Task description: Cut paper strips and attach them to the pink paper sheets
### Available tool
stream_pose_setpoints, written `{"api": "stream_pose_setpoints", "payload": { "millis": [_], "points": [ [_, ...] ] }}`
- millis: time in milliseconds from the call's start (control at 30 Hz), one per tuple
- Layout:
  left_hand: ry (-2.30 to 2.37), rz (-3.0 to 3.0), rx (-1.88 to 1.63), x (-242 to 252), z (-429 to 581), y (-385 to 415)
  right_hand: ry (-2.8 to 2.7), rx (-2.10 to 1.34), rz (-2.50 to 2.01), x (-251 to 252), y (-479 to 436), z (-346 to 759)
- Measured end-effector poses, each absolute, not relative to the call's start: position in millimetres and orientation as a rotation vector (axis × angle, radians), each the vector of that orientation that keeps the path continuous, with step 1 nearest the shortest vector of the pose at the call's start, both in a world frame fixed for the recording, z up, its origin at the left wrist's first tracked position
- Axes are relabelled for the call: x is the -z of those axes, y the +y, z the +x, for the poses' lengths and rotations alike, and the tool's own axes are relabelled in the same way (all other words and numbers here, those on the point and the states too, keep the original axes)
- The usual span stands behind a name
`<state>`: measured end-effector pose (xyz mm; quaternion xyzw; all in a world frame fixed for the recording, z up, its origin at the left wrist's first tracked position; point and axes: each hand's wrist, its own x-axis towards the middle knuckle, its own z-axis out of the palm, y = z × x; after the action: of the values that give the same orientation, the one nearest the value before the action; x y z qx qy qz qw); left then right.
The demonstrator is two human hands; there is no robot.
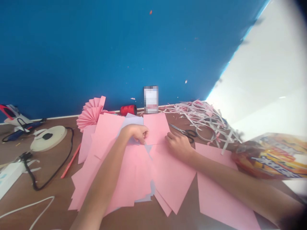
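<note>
Several pink sheets [134,172] lie overlapping across the middle of the brown table, with lilac paper [134,120] showing between them. A smaller pink sheet [155,126] lies between my hands. My left hand [137,132] is closed at its left edge, fingers curled down; whatever is under the fingertips is too small to make out. My right hand [178,145] rests with curled fingers at the lower right corner of that sheet, its fingertips partly hidden. Black-handled scissors [185,131] lie just behind my right hand. A pleated pink paper fan [91,115] stands at the back left.
A red thread spool [128,110] and a phone [151,99] are by the blue wall. Paper strips [201,115] and a tape ring [206,133] lie back right, a snack bag [275,156] far right. Left: white roll [49,139], red pen [70,161], cables, power strip [11,175].
</note>
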<state>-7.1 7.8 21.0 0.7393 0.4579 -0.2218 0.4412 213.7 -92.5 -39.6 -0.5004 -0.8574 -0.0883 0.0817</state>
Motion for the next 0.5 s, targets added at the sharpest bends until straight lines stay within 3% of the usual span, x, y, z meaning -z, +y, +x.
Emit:
{"api": "stream_pose_setpoints", "payload": {
  "millis": [300,500],
  "points": [
    [1.233,1.894,0.633,-12.9,-1.0,7.7,-2.535,0.375,-1.363,45.2,-89.8,215.0],
    [1.288,1.910,0.666,-15.2,5.5,2.7,-2.672,0.222,-1.276,43.6,-87.4,214.1]
  ]
}}
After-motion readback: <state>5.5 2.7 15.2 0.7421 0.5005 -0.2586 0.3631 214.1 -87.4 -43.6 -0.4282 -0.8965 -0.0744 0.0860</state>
